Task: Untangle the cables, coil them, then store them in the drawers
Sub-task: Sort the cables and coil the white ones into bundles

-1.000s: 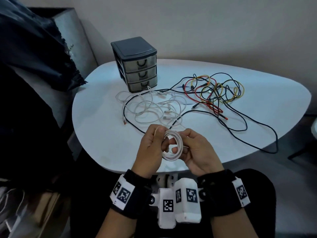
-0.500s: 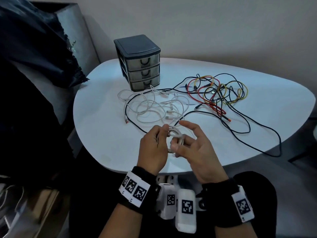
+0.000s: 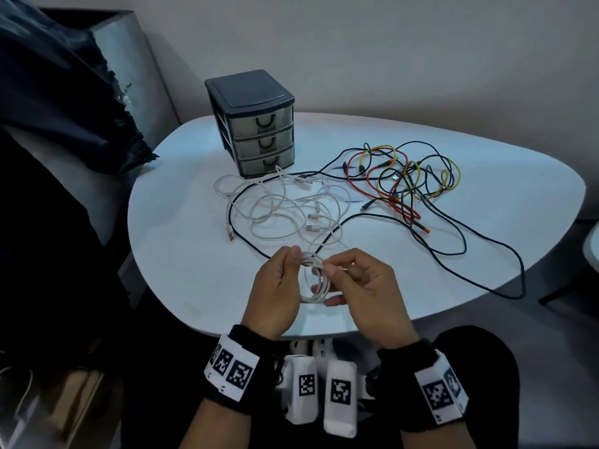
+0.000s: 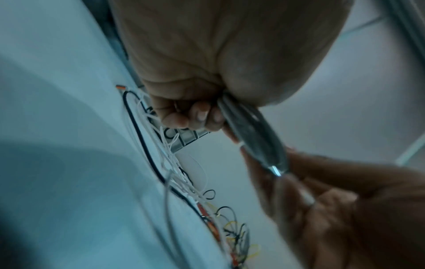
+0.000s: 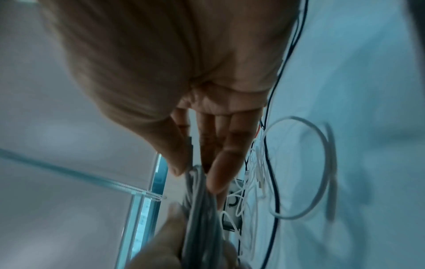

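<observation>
A small coil of white cable is held above the table's near edge. My left hand grips the coil's left side between thumb and curled fingers. My right hand pinches the coil's top with thumb and forefinger, the other fingers straight beneath it. Behind lie a tangle of white cables, a long black cable and a knot of red, yellow and black cables. The grey three-drawer unit stands at the back with all drawers closed.
The white oval table carries everything; its near edge is just under my hands. A dark cloth-covered chair stands at the left, against the table. A wall runs behind the table.
My right hand's fingers have closed back onto the coil's top after being spread. The coil now hangs more upright between both hands. The head view has shifted slightly.
</observation>
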A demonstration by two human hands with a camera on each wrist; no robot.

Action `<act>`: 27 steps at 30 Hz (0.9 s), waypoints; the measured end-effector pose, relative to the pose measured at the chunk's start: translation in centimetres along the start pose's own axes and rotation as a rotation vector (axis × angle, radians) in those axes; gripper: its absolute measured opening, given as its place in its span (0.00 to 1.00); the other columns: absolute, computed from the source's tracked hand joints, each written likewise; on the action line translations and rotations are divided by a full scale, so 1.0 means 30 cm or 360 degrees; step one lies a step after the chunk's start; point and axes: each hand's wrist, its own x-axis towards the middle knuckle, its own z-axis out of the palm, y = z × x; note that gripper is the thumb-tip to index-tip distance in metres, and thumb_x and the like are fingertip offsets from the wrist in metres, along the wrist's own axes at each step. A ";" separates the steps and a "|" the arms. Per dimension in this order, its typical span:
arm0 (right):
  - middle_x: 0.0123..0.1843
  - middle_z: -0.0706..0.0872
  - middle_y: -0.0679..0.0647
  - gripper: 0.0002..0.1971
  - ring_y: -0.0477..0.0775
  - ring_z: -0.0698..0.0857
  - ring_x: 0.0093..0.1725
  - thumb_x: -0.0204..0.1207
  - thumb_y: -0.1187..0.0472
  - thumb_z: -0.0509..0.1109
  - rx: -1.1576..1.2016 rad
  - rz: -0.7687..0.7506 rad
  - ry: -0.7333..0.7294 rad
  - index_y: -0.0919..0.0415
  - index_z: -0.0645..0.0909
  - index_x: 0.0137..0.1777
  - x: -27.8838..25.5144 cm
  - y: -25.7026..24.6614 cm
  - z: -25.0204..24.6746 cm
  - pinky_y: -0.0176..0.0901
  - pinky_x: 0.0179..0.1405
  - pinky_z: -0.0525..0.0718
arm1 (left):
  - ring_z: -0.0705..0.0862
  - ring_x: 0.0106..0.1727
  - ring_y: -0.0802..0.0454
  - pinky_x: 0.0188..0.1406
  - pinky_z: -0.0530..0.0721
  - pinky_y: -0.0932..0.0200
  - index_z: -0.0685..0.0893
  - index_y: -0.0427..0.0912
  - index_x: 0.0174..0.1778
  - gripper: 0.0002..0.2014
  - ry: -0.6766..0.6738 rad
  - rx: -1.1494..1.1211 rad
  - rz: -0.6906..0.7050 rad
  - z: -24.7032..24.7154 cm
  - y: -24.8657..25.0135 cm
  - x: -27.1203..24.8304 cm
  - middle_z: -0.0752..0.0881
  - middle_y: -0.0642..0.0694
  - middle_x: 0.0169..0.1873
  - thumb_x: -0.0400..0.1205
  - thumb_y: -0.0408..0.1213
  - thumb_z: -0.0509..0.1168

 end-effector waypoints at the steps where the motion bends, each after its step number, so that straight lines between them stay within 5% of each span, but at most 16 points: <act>1: 0.41 0.93 0.56 0.04 0.55 0.92 0.37 0.80 0.70 0.70 0.0005 0.0037 -0.0014 0.64 0.85 0.45 0.003 -0.003 -0.012 0.47 0.34 0.90 | 0.81 0.40 0.53 0.45 0.80 0.51 0.81 0.44 0.43 0.20 -0.0007 0.0146 0.0078 0.000 -0.010 -0.006 0.85 0.51 0.36 0.91 0.49 0.50; 5: 0.37 0.92 0.56 0.05 0.57 0.92 0.37 0.76 0.72 0.74 -0.0143 0.0004 0.0081 0.64 0.87 0.42 0.015 0.010 -0.049 0.48 0.36 0.91 | 0.79 0.46 0.49 0.47 0.74 0.47 0.82 0.49 0.52 0.25 -0.0035 0.0952 0.0371 0.007 -0.043 -0.011 0.82 0.54 0.42 0.87 0.55 0.41; 10: 0.37 0.92 0.61 0.02 0.57 0.92 0.38 0.77 0.72 0.74 -0.0116 0.0019 0.0362 0.67 0.87 0.44 0.056 0.017 -0.131 0.43 0.38 0.91 | 0.77 0.60 0.56 0.63 0.72 0.54 0.79 0.54 0.72 0.23 -0.0014 0.0603 0.0189 0.003 -0.023 0.004 0.82 0.58 0.58 0.87 0.56 0.48; 15: 0.41 0.92 0.57 0.01 0.54 0.91 0.42 0.79 0.63 0.74 -0.0153 0.0142 0.0807 0.60 0.86 0.46 0.148 0.052 -0.261 0.44 0.42 0.91 | 0.81 0.53 0.68 0.50 0.74 0.71 0.84 0.54 0.62 0.10 0.0052 0.0242 -0.0010 -0.020 -0.021 0.041 0.86 0.61 0.53 0.88 0.47 0.60; 18: 0.59 0.89 0.55 0.16 0.56 0.87 0.59 0.77 0.48 0.74 -0.0905 0.0366 0.0713 0.53 0.84 0.61 0.180 0.087 -0.308 0.56 0.62 0.84 | 0.84 0.51 0.64 0.49 0.77 0.69 0.85 0.53 0.58 0.08 -0.0025 0.0219 -0.0086 -0.031 -0.023 0.073 0.87 0.59 0.48 0.87 0.46 0.63; 20: 0.64 0.86 0.54 0.17 0.55 0.84 0.63 0.78 0.47 0.72 -0.1130 0.0303 0.0729 0.51 0.83 0.63 0.168 0.074 -0.297 0.55 0.64 0.81 | 0.84 0.48 0.62 0.47 0.78 0.69 0.86 0.52 0.56 0.07 -0.0022 0.0233 -0.0134 -0.044 -0.021 0.103 0.87 0.56 0.45 0.86 0.45 0.65; 24: 0.54 0.88 0.49 0.10 0.50 0.85 0.57 0.78 0.51 0.72 -0.1087 0.0040 0.0736 0.53 0.84 0.56 0.151 0.038 -0.253 0.49 0.58 0.81 | 0.84 0.42 0.54 0.42 0.78 0.64 0.86 0.52 0.46 0.02 0.0223 0.0365 -0.0177 -0.108 -0.026 0.202 0.86 0.55 0.39 0.83 0.42 0.69; 27: 0.44 0.88 0.45 0.05 0.45 0.86 0.47 0.78 0.53 0.74 -0.0941 -0.0092 0.0653 0.52 0.85 0.50 0.148 0.010 -0.211 0.38 0.49 0.81 | 0.85 0.50 0.45 0.47 0.77 0.59 0.82 0.48 0.51 0.06 0.0505 0.0635 -0.0364 -0.199 -0.071 0.305 0.85 0.49 0.45 0.80 0.42 0.69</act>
